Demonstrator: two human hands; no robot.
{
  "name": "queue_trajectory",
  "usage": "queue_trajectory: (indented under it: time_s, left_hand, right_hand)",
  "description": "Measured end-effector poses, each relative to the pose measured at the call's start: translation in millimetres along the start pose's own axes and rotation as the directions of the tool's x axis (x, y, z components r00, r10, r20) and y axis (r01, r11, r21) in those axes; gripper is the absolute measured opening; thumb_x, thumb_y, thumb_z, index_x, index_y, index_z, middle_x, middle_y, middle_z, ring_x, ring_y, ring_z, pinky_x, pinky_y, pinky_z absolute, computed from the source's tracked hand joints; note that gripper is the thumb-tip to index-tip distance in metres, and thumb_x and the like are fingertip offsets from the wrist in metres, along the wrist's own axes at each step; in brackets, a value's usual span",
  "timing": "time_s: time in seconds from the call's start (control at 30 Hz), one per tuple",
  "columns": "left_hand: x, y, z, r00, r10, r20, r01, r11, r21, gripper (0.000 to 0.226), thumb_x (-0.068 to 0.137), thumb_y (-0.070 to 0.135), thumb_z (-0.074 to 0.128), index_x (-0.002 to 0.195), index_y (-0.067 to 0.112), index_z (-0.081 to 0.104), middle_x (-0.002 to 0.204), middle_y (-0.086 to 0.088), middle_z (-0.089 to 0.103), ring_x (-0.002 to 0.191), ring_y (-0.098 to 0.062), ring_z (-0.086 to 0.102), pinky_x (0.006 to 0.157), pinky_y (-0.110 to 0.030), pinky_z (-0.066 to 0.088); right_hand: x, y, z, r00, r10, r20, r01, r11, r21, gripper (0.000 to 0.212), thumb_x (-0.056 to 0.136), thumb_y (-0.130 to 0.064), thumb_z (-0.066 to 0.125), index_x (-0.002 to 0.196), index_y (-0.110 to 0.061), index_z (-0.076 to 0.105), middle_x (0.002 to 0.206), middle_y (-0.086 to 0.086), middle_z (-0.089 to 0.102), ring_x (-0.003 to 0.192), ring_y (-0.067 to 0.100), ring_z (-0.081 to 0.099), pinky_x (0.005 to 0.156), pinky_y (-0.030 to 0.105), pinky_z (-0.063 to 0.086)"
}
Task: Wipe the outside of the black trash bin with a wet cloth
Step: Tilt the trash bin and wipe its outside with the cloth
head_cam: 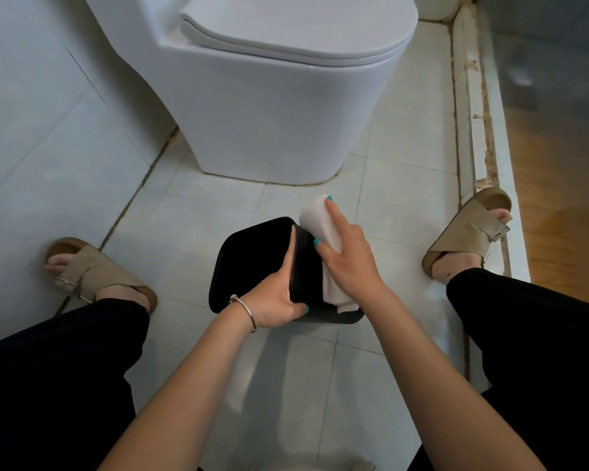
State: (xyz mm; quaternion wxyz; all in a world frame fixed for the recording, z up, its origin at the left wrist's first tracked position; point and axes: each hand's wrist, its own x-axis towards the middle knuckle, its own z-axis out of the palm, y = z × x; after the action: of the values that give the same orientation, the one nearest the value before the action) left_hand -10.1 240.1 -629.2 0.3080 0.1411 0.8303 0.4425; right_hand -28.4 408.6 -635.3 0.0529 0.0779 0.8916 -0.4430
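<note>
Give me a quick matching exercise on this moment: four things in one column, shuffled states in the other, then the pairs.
Things:
1. left hand
2. right hand
3. white cloth
4. toilet lid

States:
A. closed
B. grips the bin's rim
C. presses the cloth flat
D. spread over the bin's outer side

The black trash bin stands on the tiled floor.

Pairs: 1-B, 2-C, 3-D, 4-A
</note>
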Motion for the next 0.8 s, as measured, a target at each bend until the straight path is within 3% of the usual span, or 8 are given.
queue_trajectory:
  time_s: [0.1, 0.27, 0.4, 0.47, 0.5, 0.57, 0.6, 0.8]
  left_hand:
    - [3, -2, 2, 1.000, -0.003, -0.004, 0.003, 1.000, -0.016, 0.124, 0.078, 0.006, 0.066, 0.137, 0.046, -0.035, 0.124, -0.012, 0.056, 0.094, -0.027, 0.066, 0.082, -0.044, 0.055]
    - [8, -6, 0, 1.000, 0.007, 0.003, -0.007, 0.999, -0.038, 0.126, 0.075, 0.008, 0.067, 0.133, 0.055, -0.035, 0.125, -0.010, 0.055, 0.094, -0.026, 0.066, 0.079, -0.047, 0.056]
    - [11, -3, 3, 1.000, 0.021, 0.001, -0.021, 1.000, -0.019, 0.125, 0.074, 0.008, 0.066, 0.136, 0.051, -0.034, 0.133, -0.005, 0.048, 0.098, -0.027, 0.065, 0.081, -0.047, 0.055]
    - [12, -3, 3, 1.000, 0.029, -0.006, -0.029, 1.000, -0.007, 0.125, 0.075, 0.007, 0.068, 0.140, 0.043, -0.033, 0.145, 0.000, 0.036, 0.115, -0.023, 0.057, 0.094, -0.037, 0.052]
    - [12, -5, 1, 0.999, 0.030, -0.018, -0.030, 1.000, 0.001, 0.125, 0.076, 0.007, 0.070, 0.142, 0.039, -0.031, 0.152, 0.002, 0.027, 0.127, -0.018, 0.048, 0.101, -0.025, 0.045]
    - [11, -10, -3, 0.998, 0.023, -0.060, -0.023, 1.000, 0.005, 0.124, 0.075, 0.008, 0.073, 0.146, 0.033, -0.027, 0.159, 0.005, 0.007, 0.140, -0.007, 0.024, 0.100, -0.001, 0.026]
    - [11, -12, -5, 0.997, 0.018, -0.076, -0.018, 1.000, 0.000, 0.124, 0.075, 0.008, 0.074, 0.146, 0.032, -0.025, 0.159, 0.007, 0.001, 0.141, -0.003, 0.016, 0.098, 0.004, 0.019]
    - [15, -8, -6, 0.998, 0.006, -0.069, -0.007, 1.000, -0.008, 0.122, 0.076, 0.007, 0.074, 0.148, 0.032, -0.021, 0.159, 0.010, -0.004, 0.143, -0.004, 0.010, 0.098, 0.004, 0.015]
  right_hand:
    - [-2, -10, -2, 0.999, -0.043, 0.007, 0.043, 0.999, -0.009, 0.069, 0.095, -0.035, 0.051, 0.147, -0.057, 0.013, 0.112, 0.005, 0.045, 0.086, 0.014, 0.050, 0.079, 0.029, 0.038]
    - [-4, -18, -2, 0.996, -0.085, -0.015, 0.086, 0.996, 0.040, 0.068, 0.098, -0.034, 0.051, 0.149, -0.054, 0.012, 0.109, 0.003, 0.046, 0.085, 0.004, 0.048, 0.070, 0.014, 0.034]
    - [1, -9, -1, 0.997, -0.057, -0.049, 0.057, 0.998, 0.011, 0.068, 0.096, -0.027, 0.050, 0.147, -0.055, 0.016, 0.107, 0.004, 0.047, 0.083, 0.011, 0.049, 0.071, 0.022, 0.036]
    - [1, 3, 0, 0.998, -0.016, -0.056, 0.015, 1.000, -0.007, 0.067, 0.096, -0.025, 0.048, 0.146, -0.056, 0.019, 0.107, 0.004, 0.045, 0.083, 0.014, 0.049, 0.076, 0.026, 0.037]
    - [2, 12, 2, 0.999, 0.018, -0.050, -0.019, 1.000, -0.016, 0.066, 0.096, -0.024, 0.047, 0.146, -0.057, 0.020, 0.108, 0.004, 0.044, 0.084, 0.015, 0.049, 0.078, 0.026, 0.037]
    - [4, 33, 6, 0.994, 0.102, -0.040, -0.103, 0.994, -0.032, 0.066, 0.096, -0.023, 0.046, 0.146, -0.057, 0.020, 0.111, 0.005, 0.043, 0.088, 0.020, 0.051, 0.080, 0.027, 0.038]
    - [6, 42, 8, 0.990, 0.132, -0.044, -0.134, 0.990, -0.037, 0.066, 0.096, -0.022, 0.045, 0.146, -0.056, 0.021, 0.112, 0.007, 0.045, 0.089, 0.022, 0.051, 0.080, 0.028, 0.038]
    - [16, 77, 6, 0.966, 0.254, -0.045, -0.255, 0.967, -0.005, 0.064, 0.094, -0.023, 0.043, 0.146, -0.055, 0.023, 0.121, 0.012, 0.051, 0.100, 0.028, 0.055, 0.087, 0.032, 0.042]
